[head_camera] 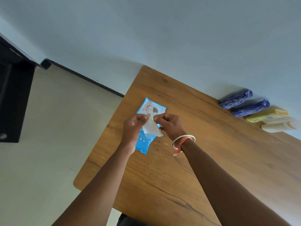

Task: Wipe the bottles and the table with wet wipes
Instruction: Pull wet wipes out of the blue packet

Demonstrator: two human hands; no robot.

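Left hand [134,128] and right hand [170,126] each pinch the top edge of a white wet wipe [151,128].
Beneath it, a blue wipes pack [144,145] with a baby picture lies on the wooden counter [211,160]. A row of bottles [250,108] lines the wall, and the blue label on the yellow bottle [267,116] is too small to read.

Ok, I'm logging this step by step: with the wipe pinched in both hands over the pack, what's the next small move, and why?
Probably draw the hands apart to spread the wipe open. The left hand and right hand each pinch its top edge, and it hangs folded above the blue pack; a flat wipe would suit the bottles by the wall better.
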